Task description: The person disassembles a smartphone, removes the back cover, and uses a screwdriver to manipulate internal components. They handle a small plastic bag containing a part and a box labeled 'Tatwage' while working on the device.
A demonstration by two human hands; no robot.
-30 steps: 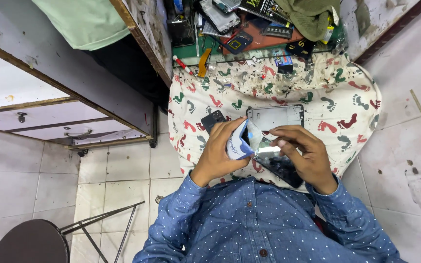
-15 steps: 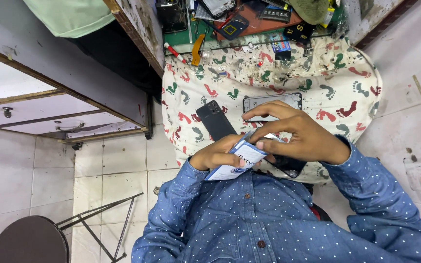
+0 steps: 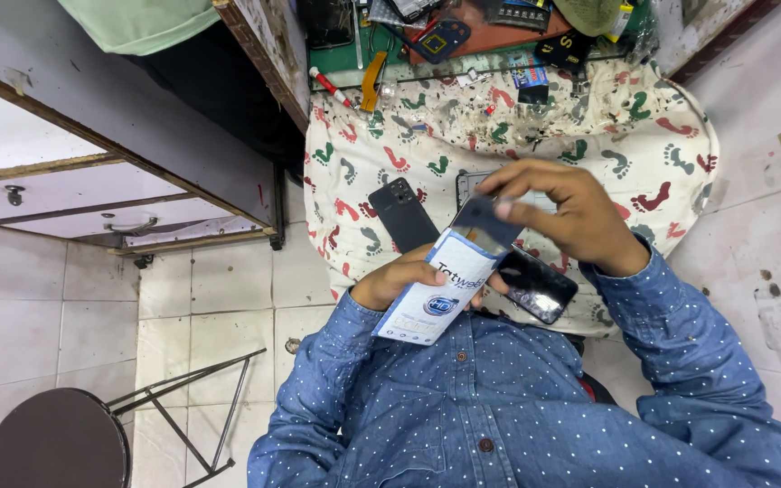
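Head camera looks down on a worktop (image 3: 752, 208) covered by a pale cloth printed with coloured footprints (image 3: 625, 136), with a clutter of small tools and parts along its far edge, a dark stool (image 3: 51, 447) on the tiled floor to one side, and the person's blue dotted shirt (image 3: 499, 407) filling the foreground. On the cloth lie a black phone, back up (image 3: 402, 214), a second dark phone with a glossy face (image 3: 535, 283) near the person's chest, and a grey phone body (image 3: 472, 185) partly hidden behind the hands. The left hand (image 3: 399, 280) has its fingers wrapped around a white-and-blue flat packet (image 3: 445, 287), held just above the cloth's near edge. The right hand (image 3: 562, 212) pinches a thin dark sheet (image 3: 484, 221) at the packet's open top, fingers narrow on its upper edge. Judged from this, the sheet is best drawn out straight and slowly, gripped only by its edges, with the packet kept steady. The sheet looks flat, dark grey, slightly glossy and mostly still inside.
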